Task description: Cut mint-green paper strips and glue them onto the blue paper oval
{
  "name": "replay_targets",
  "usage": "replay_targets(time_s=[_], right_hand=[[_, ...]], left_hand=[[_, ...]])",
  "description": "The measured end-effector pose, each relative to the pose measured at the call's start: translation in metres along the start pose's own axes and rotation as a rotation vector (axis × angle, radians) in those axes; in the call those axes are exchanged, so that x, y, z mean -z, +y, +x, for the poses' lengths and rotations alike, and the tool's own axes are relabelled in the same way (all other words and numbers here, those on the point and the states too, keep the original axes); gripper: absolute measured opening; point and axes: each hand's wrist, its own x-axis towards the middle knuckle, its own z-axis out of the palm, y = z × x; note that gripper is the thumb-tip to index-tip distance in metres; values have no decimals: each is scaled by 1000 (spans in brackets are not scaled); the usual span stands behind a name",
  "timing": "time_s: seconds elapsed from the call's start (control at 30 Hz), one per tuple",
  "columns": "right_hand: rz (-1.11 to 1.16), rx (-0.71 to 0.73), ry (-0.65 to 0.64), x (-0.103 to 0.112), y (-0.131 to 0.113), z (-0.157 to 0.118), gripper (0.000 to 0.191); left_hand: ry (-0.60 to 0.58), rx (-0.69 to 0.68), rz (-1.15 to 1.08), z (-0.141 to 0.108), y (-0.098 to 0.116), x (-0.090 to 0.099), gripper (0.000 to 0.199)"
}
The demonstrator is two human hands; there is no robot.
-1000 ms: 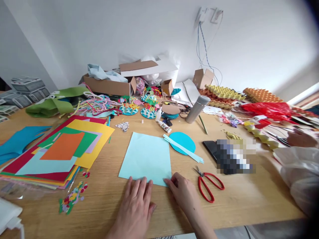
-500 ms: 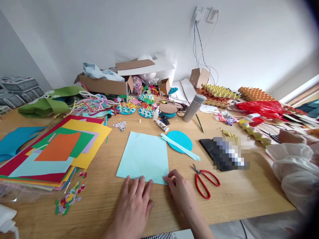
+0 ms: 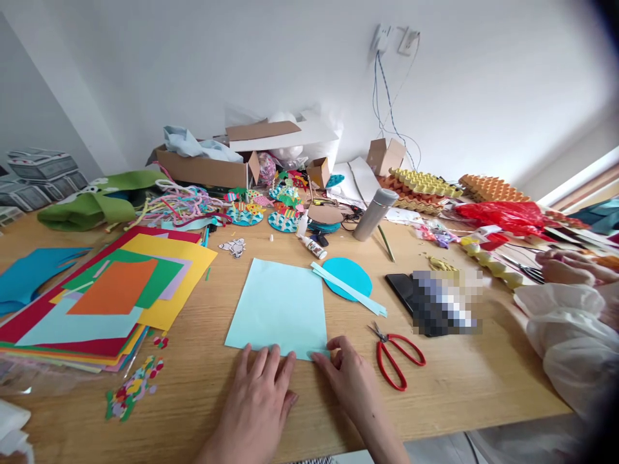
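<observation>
A light blue sheet of paper (image 3: 280, 303) lies on the table before me. My left hand (image 3: 261, 396) rests palm down with its fingers spread, fingertips on the sheet's near edge. At the near right corner, my right hand (image 3: 351, 380) has its thumb and bent index finger closed on the paper. Part of that corner is hidden by the fingers. Just beyond the sheet's right side, narrow pale blue paper strips (image 3: 351, 290) lie across a bright blue paper disc (image 3: 355, 269). Red-handled scissors (image 3: 397, 357) lie with handles apart, right of my right hand.
Stacked coloured paper (image 3: 111, 290) and small paper scraps (image 3: 138, 383) lie to the left. A white glue bottle (image 3: 314, 247), a grey flask (image 3: 376, 216) and a black phone (image 3: 406, 293) are farther off. Another person's white sleeve (image 3: 556, 316) reaches in from the right.
My right thumb has slid slightly left along the sheet's near edge at the corner. My left hand stays in place. The view has tilted up slightly.
</observation>
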Motion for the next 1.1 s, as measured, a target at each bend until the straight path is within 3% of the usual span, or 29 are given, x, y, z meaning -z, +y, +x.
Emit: replay_targets(time_s=[0.27, 0.43, 0.57, 0.77, 0.9, 1.1], right_hand=[[-22, 20, -33, 4, -4, 6, 20], [80, 147, 99, 2, -1, 5, 22], [290, 152, 148, -3, 2, 7, 30], [856, -21, 139, -8, -7, 10, 42], [1201, -162, 159, -8, -17, 6, 75], [1346, -225, 37, -12, -21, 5, 96]], left_hand=[[22, -29, 4, 2, -3, 1, 50], [70, -98, 25, 1, -10, 4, 50], [157, -134, 44, -3, -16, 4, 48], [260, -167, 55, -7, -23, 0, 45], [302, -183, 56, -7, -25, 1, 43], [322, -182, 55, -7, -26, -2, 43]])
